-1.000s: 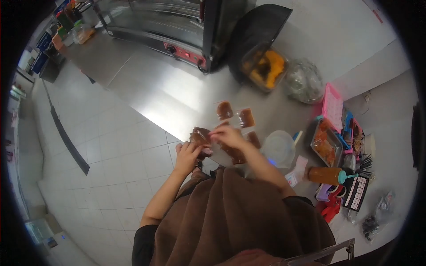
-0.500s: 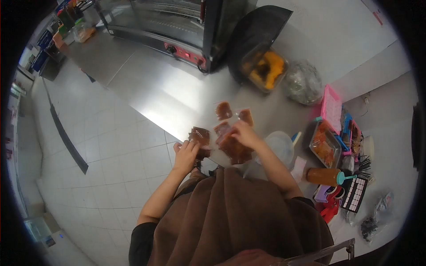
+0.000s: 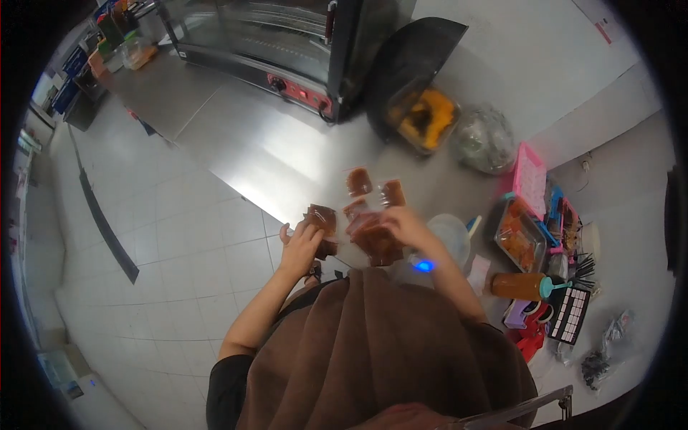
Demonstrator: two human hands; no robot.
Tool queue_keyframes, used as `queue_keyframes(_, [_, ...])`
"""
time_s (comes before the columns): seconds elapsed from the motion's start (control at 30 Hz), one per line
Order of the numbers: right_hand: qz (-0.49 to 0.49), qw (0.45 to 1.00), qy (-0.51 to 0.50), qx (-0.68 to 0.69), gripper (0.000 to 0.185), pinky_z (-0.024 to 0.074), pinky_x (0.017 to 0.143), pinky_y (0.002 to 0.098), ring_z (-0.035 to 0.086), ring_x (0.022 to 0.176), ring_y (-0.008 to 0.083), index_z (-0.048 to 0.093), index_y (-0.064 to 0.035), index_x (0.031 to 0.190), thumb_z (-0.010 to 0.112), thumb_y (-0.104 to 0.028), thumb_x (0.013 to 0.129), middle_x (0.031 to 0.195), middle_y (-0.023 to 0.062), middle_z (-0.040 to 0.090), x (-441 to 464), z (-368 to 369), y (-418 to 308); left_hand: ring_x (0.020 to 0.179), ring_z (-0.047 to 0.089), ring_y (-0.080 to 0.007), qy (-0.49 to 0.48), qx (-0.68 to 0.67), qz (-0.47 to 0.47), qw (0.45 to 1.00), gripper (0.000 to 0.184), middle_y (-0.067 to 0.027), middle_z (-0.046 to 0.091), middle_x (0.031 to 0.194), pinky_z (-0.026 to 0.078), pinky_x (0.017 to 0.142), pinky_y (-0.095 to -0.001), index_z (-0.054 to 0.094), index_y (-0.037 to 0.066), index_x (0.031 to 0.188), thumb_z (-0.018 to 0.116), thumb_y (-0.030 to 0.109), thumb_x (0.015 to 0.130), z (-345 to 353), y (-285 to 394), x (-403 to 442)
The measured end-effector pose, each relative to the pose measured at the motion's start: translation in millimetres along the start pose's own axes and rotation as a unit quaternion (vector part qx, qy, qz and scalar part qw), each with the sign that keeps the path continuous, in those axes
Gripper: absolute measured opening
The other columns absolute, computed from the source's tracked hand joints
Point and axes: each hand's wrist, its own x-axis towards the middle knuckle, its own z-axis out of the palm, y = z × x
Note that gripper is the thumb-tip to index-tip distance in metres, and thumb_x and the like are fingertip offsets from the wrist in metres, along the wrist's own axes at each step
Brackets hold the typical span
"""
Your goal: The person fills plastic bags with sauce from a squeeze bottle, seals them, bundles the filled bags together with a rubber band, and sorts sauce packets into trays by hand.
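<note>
A bright white glare (image 3: 276, 154) streaks the silvery metal counter (image 3: 215, 132), and there on its far side stands a black-framed, glass-fronted cabinet (image 3: 254, 43)! Out left, pale square floor tiles (image 3: 190, 283) spread wide, a long dark strip (image 3: 104, 228) lying across them, while a plain white wall (image 3: 523, 61) rises at right.

Environment: kitchen, apparently commercial. Reference landmark: steel counter (image 3: 247, 132). On the counter: glass-fronted appliance (image 3: 251, 39) with red control panel (image 3: 304, 93), container of orange food (image 3: 411, 136), clear packets with brown contents (image 3: 358, 182). Beside the counter: pale tiled floor (image 3: 179, 251).
</note>
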Motion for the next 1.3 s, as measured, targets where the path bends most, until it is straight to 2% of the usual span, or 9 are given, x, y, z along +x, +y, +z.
queue_keyframes(0.1, [0.055,0.98,-0.179,0.071,0.008,0.0478,0.071,0.0365,0.062,0.08,0.0277,0.062,-0.0022,0.084,0.063,-0.005,0.077,0.081,0.0127,0.064,-4.8,-21.3,-23.2,0.105,0.05,-0.018,-0.025,-0.005,0.007,1.0,0.028,-0.0003,0.053,0.103,0.026,0.095,-0.0521,0.056,0.014,0.104,0.053,0.008,0.077,-2.3,-2.8,2.3])
queue_keyframes(0.2, [0.044,0.965,-0.242,0.089,0.01,0.0479,0.07,0.0358,0.063,0.078,0.0272,0.062,-0.0027,0.086,0.064,-0.006,0.077,0.08,0.012,0.065,1.2,-20.1,-28.5,0.103,0.051,-0.0199,-0.035,-0.018,0.007,0.999,0.029,-0.0026,0.053,0.1,0.028,0.095,-0.0515,0.056,0.013,0.105,0.055,0.008,0.076,-3.0,-2.6,3.8])
queue_keyframes(0.3, [0.07,0.983,-0.17,0.017,0.011,0.0479,0.073,0.0369,0.062,0.082,0.0275,0.062,-0.0037,0.083,0.068,-0.007,0.073,0.082,0.0102,0.064,22.1,11.1,-12.2,0.103,0.051,-0.0193,-0.035,-0.017,0.011,0.999,0.028,-0.0027,0.052,0.1,0.028,0.094,-0.0518,0.055,0.013,0.105,0.054,0.008,0.077,-2.0,-3.0,3.2])
queue_keyframes(0.4, [-0.057,0.996,-0.032,-0.067,0.014,0.0472,0.077,0.0383,0.059,0.088,0.0289,0.061,-0.0048,0.079,0.071,-0.007,0.069,0.087,0.009,0.061,35.8,43.1,16.1,0.105,0.05,-0.018,-0.043,-0.017,0.01,0.999,0.026,-0.002,0.052,0.101,0.029,0.093,-0.0525,0.055,0.014,0.104,0.053,0.008,0.078,-5.3,-2.6,5.4])
queue_keyframes(0.7, [-0.006,0.999,-0.036,-0.005,0.017,0.0439,0.082,0.0405,0.055,0.098,0.0306,0.06,-0.0069,0.084,0.069,-0.005,0.069,0.091,0.0099,0.058,32.4,46.8,11.9,0.102,0.052,-0.0196,-0.039,-0.029,0.018,0.999,0.029,-0.003,0.054,0.098,0.029,0.092,-0.0515,0.056,0.013,0.105,0.055,0.007,0.077,-6.4,-4.0,4.5])
queue_keyframes(0.8, [-0.027,0.991,-0.11,-0.071,0.018,0.0434,0.082,0.0393,0.055,0.099,0.03,0.061,-0.0068,0.087,0.068,-0.007,0.071,0.093,0.0095,0.058,31.6,25.7,3.6,0.101,0.052,-0.0191,-0.032,-0.032,0.016,0.999,0.029,-0.0022,0.054,0.1,0.029,0.092,-0.051,0.057,0.014,0.105,0.054,0.007,0.077,-6.1,-4.2,1.7])
queue_keyframes(0.9, [-0.046,0.985,-0.123,-0.108,0.014,0.0448,0.076,0.0388,0.057,0.093,0.0312,0.061,-0.0051,0.084,0.068,-0.008,0.071,0.088,0.0105,0.06,33.2,4.5,-10.4,0.101,0.052,-0.0183,-0.016,-0.038,0.017,0.999,0.03,-0.0009,0.055,0.103,0.029,0.092,-0.0506,0.057,0.014,0.105,0.054,0.007,0.077,-4.0,-5.6,0.2])
queue_keyframes(1.0, [0.019,0.978,-0.205,-0.003,0.011,0.0455,0.071,0.0394,0.059,0.084,0.0327,0.061,-0.0037,0.08,0.067,-0.009,0.073,0.082,0.0128,0.062,44.1,-21.0,-34.7,0.102,0.052,-0.0176,-0.015,-0.034,0.014,0.999,0.029,0.0003,0.056,0.105,0.029,0.092,-0.0506,0.057,0.015,0.105,0.054,0.007,0.077,-3.2,-6.0,-1.0])
queue_keyframes(1.3, [-0.003,0.996,0.061,0.06,0.01,0.0461,0.072,0.0398,0.059,0.078,0.0329,0.062,-0.0029,0.081,0.063,-0.012,0.077,0.079,0.0141,0.063,85.6,-1.9,-82.4,0.101,0.053,-0.0165,-0.013,-0.035,0.015,0.999,0.029,0.0012,0.057,0.108,0.028,0.091,-0.0501,0.058,0.015,0.105,0.055,0.009,0.077,1.4,-7.8,-2.9])
